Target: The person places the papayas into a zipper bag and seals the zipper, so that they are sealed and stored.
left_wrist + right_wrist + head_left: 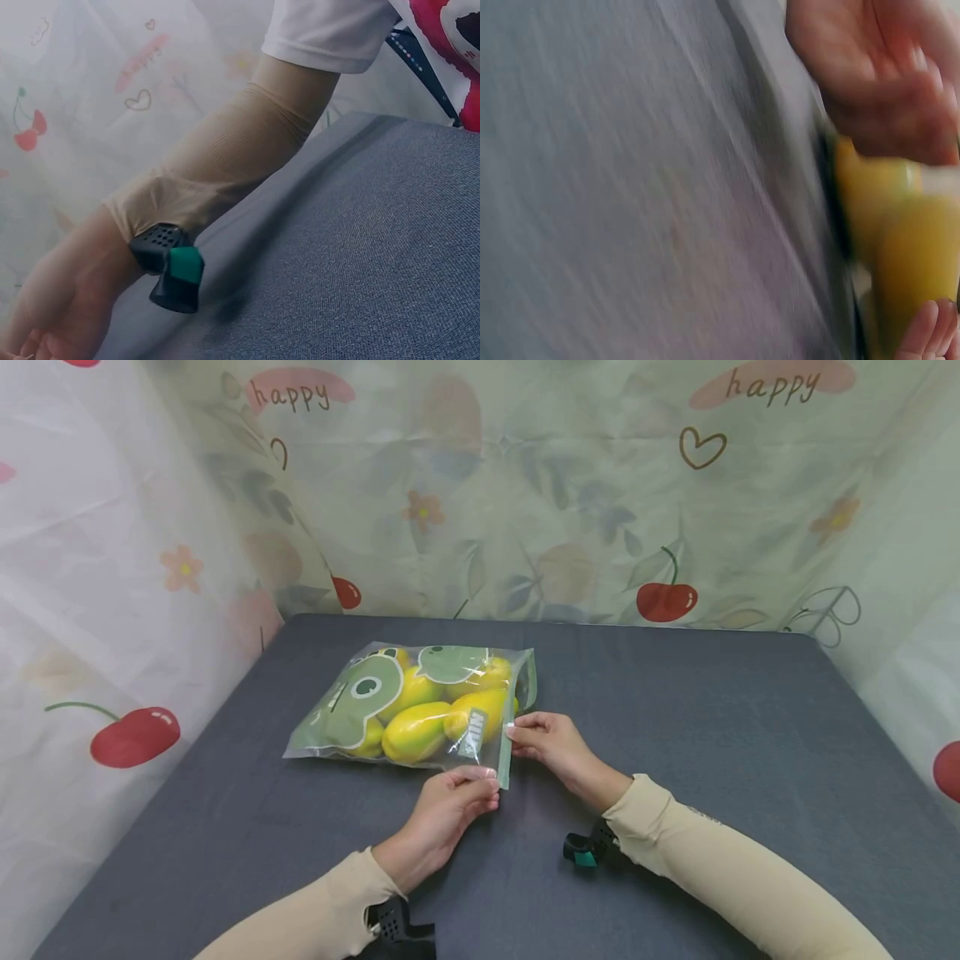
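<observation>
A clear zip bag (337, 710) with a green cartoon animal print lies on the dark table, its green-edged end toward the right. Inside it are several yellow fruits (416, 732), mango-like in shape. My left hand (442, 818) pinches the near corner of that green edge between thumb and fingers. Farther up the same edge, my right hand (558, 747) pinches the strip with its fingertips. In the left wrist view the left hand (67, 300) shows only partly, at the lower left. The right wrist view is blurred, with yellow fruits (919, 255) at its right side.
The dark grey table (675, 710) spreads around the bag. Printed cloth curtains (510, 485) hang behind it and at both sides. A black and green wrist device (588, 847) is on the right wrist, and another black device (397, 927) is on the left.
</observation>
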`<control>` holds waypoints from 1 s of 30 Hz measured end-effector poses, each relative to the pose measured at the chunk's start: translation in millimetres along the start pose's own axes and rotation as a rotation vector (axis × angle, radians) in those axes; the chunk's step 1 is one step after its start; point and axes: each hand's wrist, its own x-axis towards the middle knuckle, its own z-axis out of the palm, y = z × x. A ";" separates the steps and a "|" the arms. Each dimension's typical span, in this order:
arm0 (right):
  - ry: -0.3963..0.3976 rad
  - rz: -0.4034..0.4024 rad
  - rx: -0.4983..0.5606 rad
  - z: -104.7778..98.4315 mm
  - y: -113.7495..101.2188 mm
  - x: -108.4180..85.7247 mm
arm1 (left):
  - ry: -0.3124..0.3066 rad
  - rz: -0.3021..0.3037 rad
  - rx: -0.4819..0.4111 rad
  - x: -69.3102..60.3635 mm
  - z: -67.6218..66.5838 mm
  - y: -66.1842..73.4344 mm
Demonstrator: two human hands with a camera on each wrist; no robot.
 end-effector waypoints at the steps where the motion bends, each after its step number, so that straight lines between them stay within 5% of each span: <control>1: 0.011 0.004 0.004 -1.8 -0.2 3.1 | -0.006 0.004 0.007 -0.4 -0.1 -0.2; 19: 0.154 0.045 -0.042 -52.8 -18.2 57.3 | -0.131 -0.023 0.016 -7.1 3.0 -3.8; 30: 0.220 0.063 -0.096 -66.4 -26.6 72.7 | -0.164 -0.048 0.012 -10.1 2.4 -2.9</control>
